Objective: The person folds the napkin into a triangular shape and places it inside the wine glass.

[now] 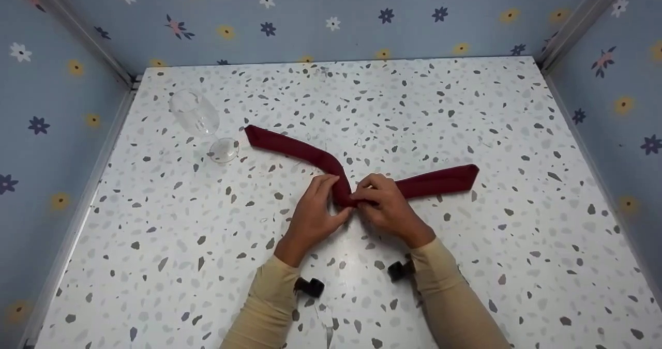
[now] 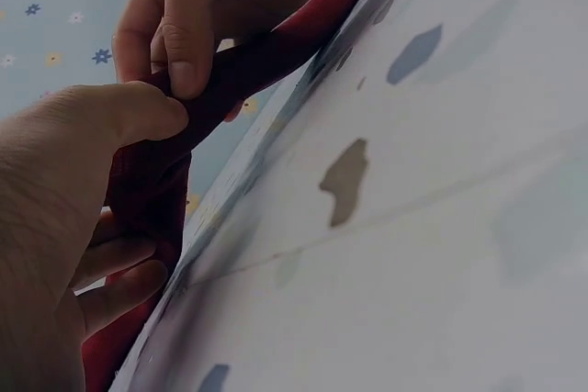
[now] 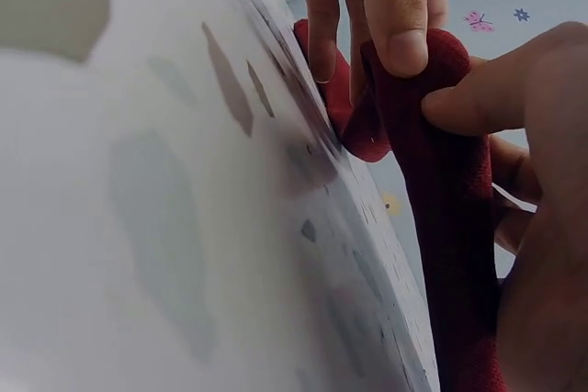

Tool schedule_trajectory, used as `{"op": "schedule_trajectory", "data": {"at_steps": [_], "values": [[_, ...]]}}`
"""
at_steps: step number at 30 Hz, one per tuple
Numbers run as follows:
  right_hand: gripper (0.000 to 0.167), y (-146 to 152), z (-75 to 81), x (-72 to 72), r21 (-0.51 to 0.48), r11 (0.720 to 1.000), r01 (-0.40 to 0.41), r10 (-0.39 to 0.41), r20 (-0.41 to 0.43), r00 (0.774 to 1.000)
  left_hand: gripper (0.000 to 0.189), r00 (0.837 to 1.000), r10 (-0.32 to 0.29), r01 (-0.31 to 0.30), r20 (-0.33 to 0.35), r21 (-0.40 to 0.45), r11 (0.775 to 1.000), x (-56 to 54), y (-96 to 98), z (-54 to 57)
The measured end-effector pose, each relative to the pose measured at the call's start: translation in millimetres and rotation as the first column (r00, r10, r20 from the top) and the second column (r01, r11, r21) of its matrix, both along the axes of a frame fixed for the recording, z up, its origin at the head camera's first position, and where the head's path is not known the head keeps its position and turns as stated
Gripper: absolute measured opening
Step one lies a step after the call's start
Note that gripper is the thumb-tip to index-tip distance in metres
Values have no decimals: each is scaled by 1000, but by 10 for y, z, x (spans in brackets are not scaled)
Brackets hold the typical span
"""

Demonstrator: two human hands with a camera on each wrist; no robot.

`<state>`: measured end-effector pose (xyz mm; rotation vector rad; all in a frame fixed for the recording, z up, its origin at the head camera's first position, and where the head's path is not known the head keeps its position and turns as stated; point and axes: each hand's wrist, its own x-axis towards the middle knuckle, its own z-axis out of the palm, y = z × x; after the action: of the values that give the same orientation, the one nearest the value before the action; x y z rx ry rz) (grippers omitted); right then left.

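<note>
Pinching the dark red cloth strip (image 1: 342, 190) near its middle, my left hand (image 1: 314, 212) has its thumb on one face and fingers behind. Just beside it, my right hand (image 1: 385, 204) grips the same strip, thumb and fingers closed on the cloth a little farther right. The bend lies between my two hands, so neither is clearly nearer. The long axis breaks there: past my left fingertips the strip runs away from me, then curves off to the left and ends just right of the wine glass (image 1: 198, 117); past my right hand the other length runs nearly straight out to the right, slanting a little away from me. Whether the gripped middle touches the speckled tabletop (image 1: 232, 266), I cannot tell. The clear wine glass stands upright, beyond and to the left of my left hand, and flower-patterned walls (image 1: 357, 2) rise at the far edge and both sides.
</note>
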<state>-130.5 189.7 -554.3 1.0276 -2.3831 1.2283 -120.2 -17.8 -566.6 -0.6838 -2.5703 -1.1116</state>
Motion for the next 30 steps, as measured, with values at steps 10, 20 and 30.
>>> {"op": "schedule_trajectory", "data": {"at_steps": [10, 20, 30], "values": [[21, -27, -22, -6, -4, 1000, -20, 20, -32, 999, 62, 999, -17, 16, -42, -24, 1000, -15, -14, -9], [22, -21, -35, 1, 24, 999, -22, 23, -37, 999, 59, 998, -10, 9, -56, -10, 1000, -2, -23, -18], [24, -32, -21, 13, -38, 999, 7, -8, -18, 1000, 55, 991, 13, -15, -136, -12, 1000, -11, 0, 4]]}}
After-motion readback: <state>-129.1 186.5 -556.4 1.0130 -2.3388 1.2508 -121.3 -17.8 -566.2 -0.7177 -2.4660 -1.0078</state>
